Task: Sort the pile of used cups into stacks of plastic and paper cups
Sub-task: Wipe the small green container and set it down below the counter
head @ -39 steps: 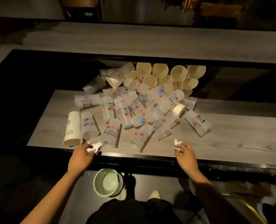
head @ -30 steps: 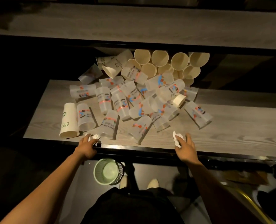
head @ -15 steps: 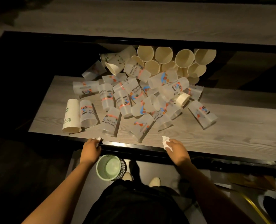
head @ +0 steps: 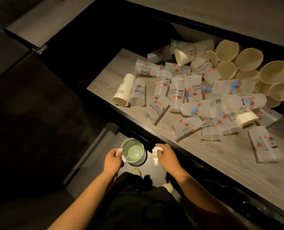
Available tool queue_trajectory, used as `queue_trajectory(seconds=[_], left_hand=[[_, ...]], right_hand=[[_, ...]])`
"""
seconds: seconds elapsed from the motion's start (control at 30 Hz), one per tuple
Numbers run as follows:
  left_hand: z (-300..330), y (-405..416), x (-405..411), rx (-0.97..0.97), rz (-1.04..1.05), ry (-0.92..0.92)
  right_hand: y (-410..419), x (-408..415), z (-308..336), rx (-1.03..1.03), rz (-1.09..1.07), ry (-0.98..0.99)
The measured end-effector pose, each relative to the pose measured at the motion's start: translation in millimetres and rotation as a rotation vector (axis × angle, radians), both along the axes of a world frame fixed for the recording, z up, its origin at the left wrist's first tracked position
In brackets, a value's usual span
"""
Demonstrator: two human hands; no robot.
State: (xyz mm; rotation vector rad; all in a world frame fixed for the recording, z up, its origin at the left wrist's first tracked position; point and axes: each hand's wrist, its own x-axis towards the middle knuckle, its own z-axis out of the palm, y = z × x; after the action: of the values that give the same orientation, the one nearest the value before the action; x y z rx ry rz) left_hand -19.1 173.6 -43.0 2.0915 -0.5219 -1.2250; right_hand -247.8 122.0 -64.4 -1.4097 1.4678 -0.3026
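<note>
Beyond both hands, cups (head: 196, 97) are lying heaped on the bench (head: 221, 163); left hand (head: 112, 159) and right hand (head: 167, 154) are each gripping crumpled tissue beside a green bin (head: 133, 152).

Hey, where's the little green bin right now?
In the head view, the green bin stands on the floor at lower centre, below the table's near edge, between the left hand and right hand, each gripping a crumpled tissue.

My desk (head: 212, 165) is matt grained wood; the plastic cups (head: 194, 90) look frosted, the paper cups (head: 123, 92) matt cream.
</note>
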Motion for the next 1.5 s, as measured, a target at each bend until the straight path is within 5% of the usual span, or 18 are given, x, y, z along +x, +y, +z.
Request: queue_trajectory(seconds=[0.13,0.4,0.63,0.87,1.2,1.5], left_hand=[[1,12,29,0.037,0.235,0.191],[-6,1,77,0.045,0.357,0.516],[-25,-17,118,0.133,0.212,0.369],[-80,-45,115,0.202,0.264,0.28],[-212,-77,106,0.218,0.35,0.475],[-194,-57,105,0.301,0.126,0.32]], right_hand=[[-2,37,-4,0.061,0.053,0.045],[-26,111,-3,0.482,-0.155,-0.09],[-47,171,-25,0.631,-0.342,-0.085],[-72,206,-92,0.526,-0.275,-0.02],[-94,213,-234,0.658,-0.296,-0.116],[-79,182,-194,0.686,-0.394,-0.1]])
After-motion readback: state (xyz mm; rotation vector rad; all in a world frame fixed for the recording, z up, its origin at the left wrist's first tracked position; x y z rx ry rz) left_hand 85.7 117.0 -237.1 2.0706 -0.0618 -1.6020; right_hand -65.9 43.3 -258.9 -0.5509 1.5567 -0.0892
